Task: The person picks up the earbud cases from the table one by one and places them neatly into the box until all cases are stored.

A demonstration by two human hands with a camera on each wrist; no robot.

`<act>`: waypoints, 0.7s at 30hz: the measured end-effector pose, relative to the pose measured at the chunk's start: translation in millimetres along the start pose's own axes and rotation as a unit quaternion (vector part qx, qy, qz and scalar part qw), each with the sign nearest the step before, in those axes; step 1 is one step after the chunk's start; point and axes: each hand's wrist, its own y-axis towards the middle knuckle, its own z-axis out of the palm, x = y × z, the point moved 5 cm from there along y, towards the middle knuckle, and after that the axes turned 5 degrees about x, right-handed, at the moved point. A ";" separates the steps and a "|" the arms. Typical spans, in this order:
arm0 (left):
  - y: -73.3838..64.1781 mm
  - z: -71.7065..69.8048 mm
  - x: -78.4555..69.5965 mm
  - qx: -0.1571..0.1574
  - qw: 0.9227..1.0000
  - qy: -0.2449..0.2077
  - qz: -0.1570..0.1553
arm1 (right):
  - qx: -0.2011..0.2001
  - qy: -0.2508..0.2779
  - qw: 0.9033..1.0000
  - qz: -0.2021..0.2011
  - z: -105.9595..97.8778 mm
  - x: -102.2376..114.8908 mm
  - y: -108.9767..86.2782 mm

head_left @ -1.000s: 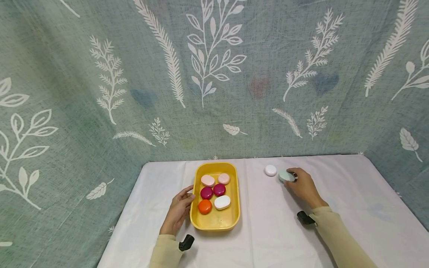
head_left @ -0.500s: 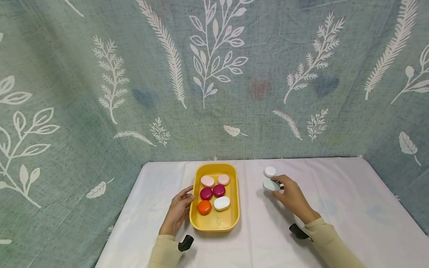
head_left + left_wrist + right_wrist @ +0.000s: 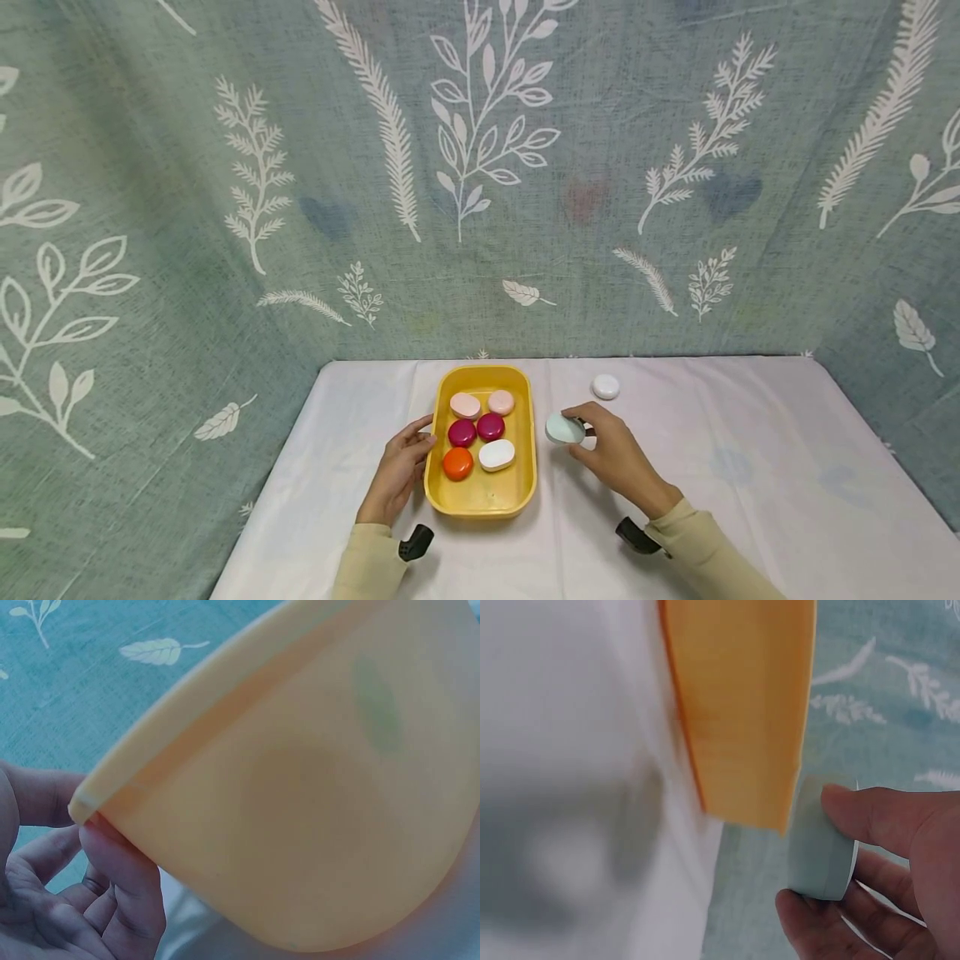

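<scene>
My right hand (image 3: 611, 450) pinches a pale green oval bar of soap (image 3: 564, 428) between thumb and fingers. It holds the soap up just right of the yellow tray (image 3: 480, 505). The right wrist view shows the soap (image 3: 821, 847) on edge, close to the tray's end. My left hand (image 3: 401, 472) grips the tray's left rim, with fingers above and below the lip (image 3: 86, 806) in the left wrist view. Inside the tray lie several soaps: pale pink ones (image 3: 465, 406), dark magenta ones (image 3: 462, 432), an orange one (image 3: 457, 463) and a white oval one (image 3: 497, 455).
A small round white soap (image 3: 606, 386) lies alone on the white tablecloth (image 3: 750, 467), behind my right hand. Patterned green cloth (image 3: 480, 275) hangs behind the table and along its sides.
My right hand has lifted the pale green soap and carried it left and nearer, from beside the white soap to the tray's right side. The left hand and tray stay put.
</scene>
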 end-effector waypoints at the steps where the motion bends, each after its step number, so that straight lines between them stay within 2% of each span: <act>1: -0.2 -0.2 0.0 0.002 1.000 -0.002 0.001 | 0.002 0.003 1.000 -0.002 2.3 2.6 1.2; 11: -2.2 0.1 -2.5 0.012 1.000 -0.005 0.005 | 0.032 0.034 0.999 -0.024 23.1 30.4 14.8; 21: -3.2 0.4 -2.5 0.006 1.000 -0.003 0.004 | 0.121 0.039 0.991 -0.044 50.0 56.4 27.8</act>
